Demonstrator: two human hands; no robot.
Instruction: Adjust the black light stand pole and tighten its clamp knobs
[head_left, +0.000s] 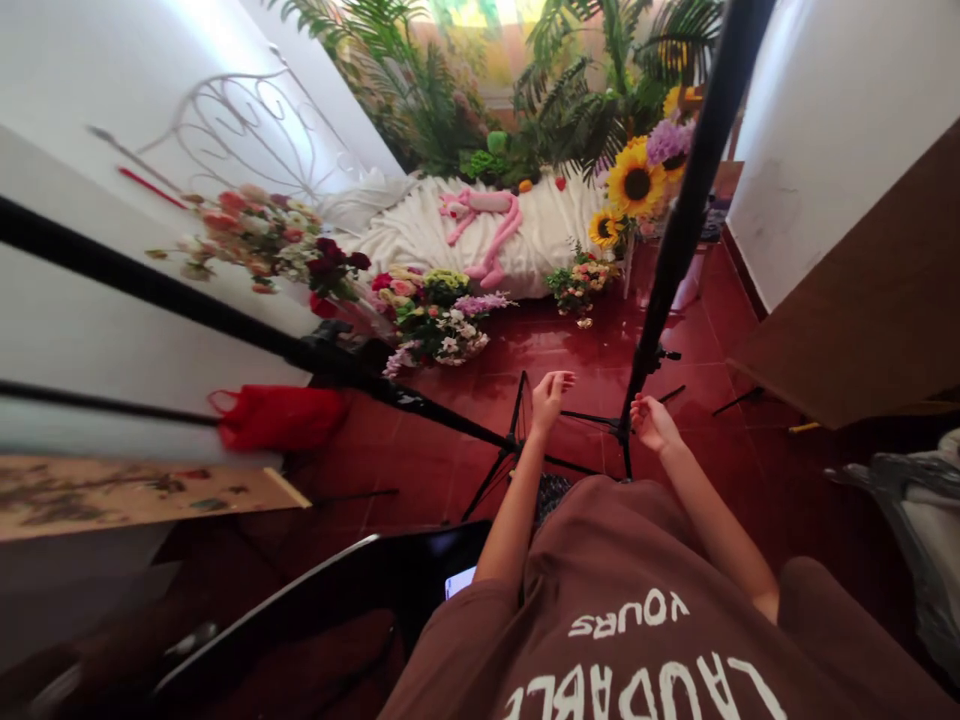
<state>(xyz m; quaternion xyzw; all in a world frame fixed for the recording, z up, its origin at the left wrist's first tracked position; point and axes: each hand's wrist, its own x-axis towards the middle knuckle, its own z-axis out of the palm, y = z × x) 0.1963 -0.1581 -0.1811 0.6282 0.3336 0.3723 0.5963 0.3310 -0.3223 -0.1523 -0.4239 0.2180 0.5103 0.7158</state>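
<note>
My left hand (551, 398) is raised over the red floor, its fingers loosely bent and pointing right, with nothing visible in them. To its right, my right hand (654, 423) is held up with half-curled fingers slightly apart, and it too shows nothing in its grasp. A gap separates the two hands. Beyond my right hand rises a black stand pole (660, 270), whose thin legs spread on the floor between and below the hands. A second black pole (405, 397) slants from the left edge to a base near my left wrist.
Ahead, a pink plush toy (491, 205) lies on white draped cloth (559, 235), with flower bunches (442, 315) and sunflowers (636, 180) around it. A red bag (281, 418) is at left. A brown board (862, 300) leans at right. A lit screen (459, 582) shows beside my left arm.
</note>
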